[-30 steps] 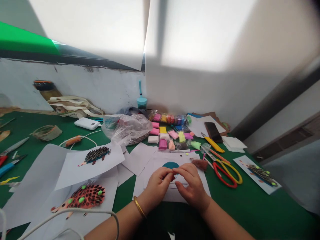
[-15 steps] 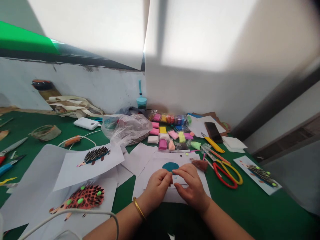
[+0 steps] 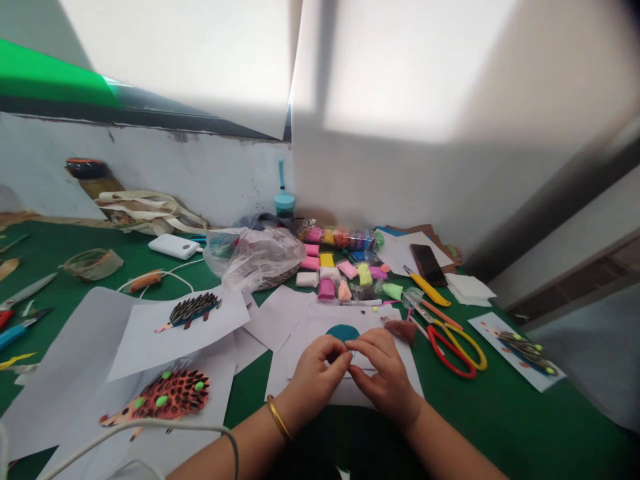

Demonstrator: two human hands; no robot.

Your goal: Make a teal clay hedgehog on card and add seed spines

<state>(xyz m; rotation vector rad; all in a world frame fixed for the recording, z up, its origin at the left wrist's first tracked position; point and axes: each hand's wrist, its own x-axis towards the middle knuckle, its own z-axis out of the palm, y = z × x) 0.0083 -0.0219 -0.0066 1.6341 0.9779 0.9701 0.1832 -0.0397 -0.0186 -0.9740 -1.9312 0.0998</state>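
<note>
My left hand (image 3: 320, 370), with a gold bangle at the wrist, is closed, thumb against bent fingers. A small brown piece, which looks like modelling clay, showed in its pinch a moment ago; now the fingers mostly hide it. My right hand (image 3: 385, 373) meets it fingertip to fingertip, its fingers curled in; whatever lies between them cannot be made out. Just beyond the fingers, a flat blue clay dome (image 3: 343, 333) lies on white paper (image 3: 300, 327), partly covered by my hands. A larger brown clay lump (image 3: 401, 330) sits at the paper's right edge.
Clay packets (image 3: 327, 288) in several colours lie behind the paper. To the right are scissors (image 3: 457, 347), a yellow cutter (image 3: 429, 288), a phone (image 3: 427, 263) and a hedgehog card (image 3: 520, 350). Hedgehog pictures (image 3: 175, 400) and a white cable (image 3: 150, 423) lie left.
My left thumb has moved forward to the right fingertips, and the brown piece has gone mostly out of sight. My right hand has hardly moved.
</note>
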